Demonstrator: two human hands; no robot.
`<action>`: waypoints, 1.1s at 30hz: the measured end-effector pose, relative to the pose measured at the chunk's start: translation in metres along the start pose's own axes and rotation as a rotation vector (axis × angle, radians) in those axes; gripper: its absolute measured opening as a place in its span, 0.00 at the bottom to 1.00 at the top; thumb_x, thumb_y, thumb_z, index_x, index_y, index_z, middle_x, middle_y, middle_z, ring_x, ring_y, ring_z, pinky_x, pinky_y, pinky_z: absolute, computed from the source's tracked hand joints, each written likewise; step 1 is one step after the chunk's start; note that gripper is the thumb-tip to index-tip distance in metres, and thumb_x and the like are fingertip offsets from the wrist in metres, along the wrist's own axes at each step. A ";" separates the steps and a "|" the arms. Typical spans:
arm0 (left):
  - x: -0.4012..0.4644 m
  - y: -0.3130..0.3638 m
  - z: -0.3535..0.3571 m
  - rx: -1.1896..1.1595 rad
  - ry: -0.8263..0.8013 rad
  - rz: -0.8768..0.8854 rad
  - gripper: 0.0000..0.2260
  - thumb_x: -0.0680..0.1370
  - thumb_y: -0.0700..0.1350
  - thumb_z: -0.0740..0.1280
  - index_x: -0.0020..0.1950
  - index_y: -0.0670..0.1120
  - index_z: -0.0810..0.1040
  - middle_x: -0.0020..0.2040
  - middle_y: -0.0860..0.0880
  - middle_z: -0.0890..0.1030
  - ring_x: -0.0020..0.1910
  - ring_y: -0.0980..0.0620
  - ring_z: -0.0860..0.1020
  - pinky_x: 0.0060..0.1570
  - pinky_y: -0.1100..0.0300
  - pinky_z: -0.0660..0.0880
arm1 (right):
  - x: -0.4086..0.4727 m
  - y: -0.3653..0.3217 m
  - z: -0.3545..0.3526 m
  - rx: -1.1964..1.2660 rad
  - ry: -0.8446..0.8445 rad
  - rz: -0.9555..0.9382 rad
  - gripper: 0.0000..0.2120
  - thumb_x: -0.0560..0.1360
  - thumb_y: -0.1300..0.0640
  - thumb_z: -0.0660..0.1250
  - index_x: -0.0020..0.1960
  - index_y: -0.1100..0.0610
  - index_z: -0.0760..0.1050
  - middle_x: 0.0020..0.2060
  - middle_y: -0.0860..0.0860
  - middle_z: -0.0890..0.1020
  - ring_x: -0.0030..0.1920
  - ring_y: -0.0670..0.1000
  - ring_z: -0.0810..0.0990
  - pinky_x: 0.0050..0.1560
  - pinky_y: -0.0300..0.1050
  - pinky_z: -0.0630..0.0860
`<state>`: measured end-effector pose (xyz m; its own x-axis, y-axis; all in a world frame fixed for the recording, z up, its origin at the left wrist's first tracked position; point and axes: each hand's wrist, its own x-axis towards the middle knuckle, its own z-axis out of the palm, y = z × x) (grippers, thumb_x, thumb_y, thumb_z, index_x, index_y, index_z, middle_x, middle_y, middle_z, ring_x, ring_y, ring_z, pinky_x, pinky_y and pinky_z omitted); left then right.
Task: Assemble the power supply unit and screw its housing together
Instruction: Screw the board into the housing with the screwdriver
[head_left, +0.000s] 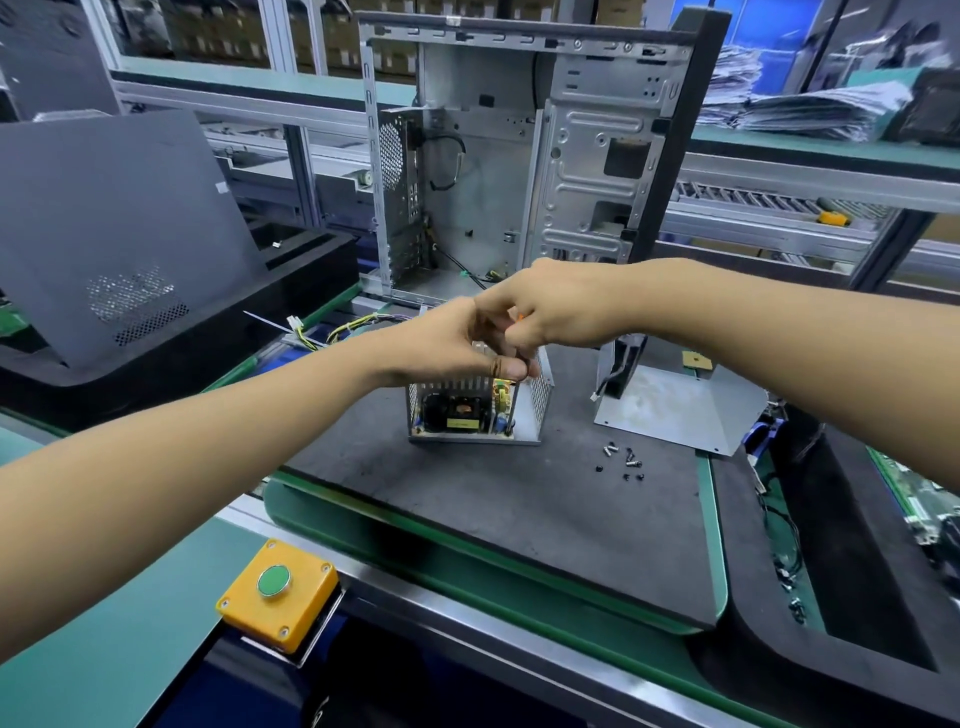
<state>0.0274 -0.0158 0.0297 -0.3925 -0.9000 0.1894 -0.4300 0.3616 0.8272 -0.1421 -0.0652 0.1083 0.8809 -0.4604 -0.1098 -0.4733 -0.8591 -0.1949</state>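
Head view — both hands' fingers (511, 368) grip a screwdriver (514, 316) above the power supply (475, 413).

No legible txt anywhere; yellow label on power supply board (460, 410) too blurred.

Screws (621, 461) between power supply (475, 410) and cover (680, 408).

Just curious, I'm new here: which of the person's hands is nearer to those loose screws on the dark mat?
Right. The right hand is above the open power supply box, up and left of the loose screws; the left hand meets it from farther left.
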 end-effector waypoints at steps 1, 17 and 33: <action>0.000 0.000 -0.001 0.022 0.060 -0.011 0.12 0.74 0.41 0.79 0.54 0.39 0.82 0.52 0.42 0.87 0.56 0.42 0.84 0.65 0.47 0.77 | 0.003 0.001 0.002 0.006 0.029 0.052 0.05 0.71 0.58 0.66 0.38 0.53 0.70 0.25 0.42 0.77 0.29 0.40 0.74 0.28 0.33 0.64; 0.000 -0.001 -0.003 0.010 -0.004 -0.040 0.13 0.76 0.42 0.77 0.57 0.38 0.81 0.54 0.44 0.86 0.59 0.46 0.82 0.63 0.55 0.77 | 0.004 -0.003 0.014 -0.291 0.272 -0.015 0.04 0.77 0.54 0.58 0.45 0.48 0.62 0.30 0.48 0.73 0.31 0.49 0.70 0.30 0.47 0.58; 0.002 0.006 0.006 0.113 0.017 -0.099 0.14 0.77 0.47 0.77 0.57 0.43 0.81 0.53 0.47 0.86 0.58 0.48 0.82 0.65 0.52 0.76 | 0.006 0.006 0.017 -0.371 0.342 0.079 0.02 0.80 0.53 0.55 0.49 0.51 0.63 0.32 0.51 0.71 0.33 0.56 0.71 0.32 0.50 0.59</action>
<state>0.0196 -0.0141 0.0317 -0.3298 -0.9365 0.1193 -0.5550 0.2946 0.7780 -0.1396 -0.0693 0.0901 0.8230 -0.5205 0.2274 -0.5596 -0.8117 0.1673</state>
